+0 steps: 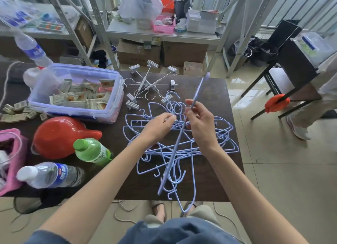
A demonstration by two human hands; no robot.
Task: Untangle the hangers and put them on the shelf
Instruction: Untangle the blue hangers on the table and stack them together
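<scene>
A tangle of several light-blue wire hangers (182, 149) lies on the dark table (209, 185), reaching past its front edge. My right hand (199, 121) grips one blue hanger (197, 92) and holds it edge-on, tilted up and away over the pile. My left hand (159, 124) pinches wires near the hooks at the top of the tangle. Behind the pile lie several white clip hangers (149, 83), also crossed over one another. A grey metal shelf (164, 33) stands beyond the table.
Left of the hangers sit a clear plastic box of packets (76, 92), a red vessel (60, 136), a green bottle (92, 150), a water bottle (51, 174) and a pink basket (11, 159). The shelf holds bags and boxes. A person (310, 105) stands at right by a black stand.
</scene>
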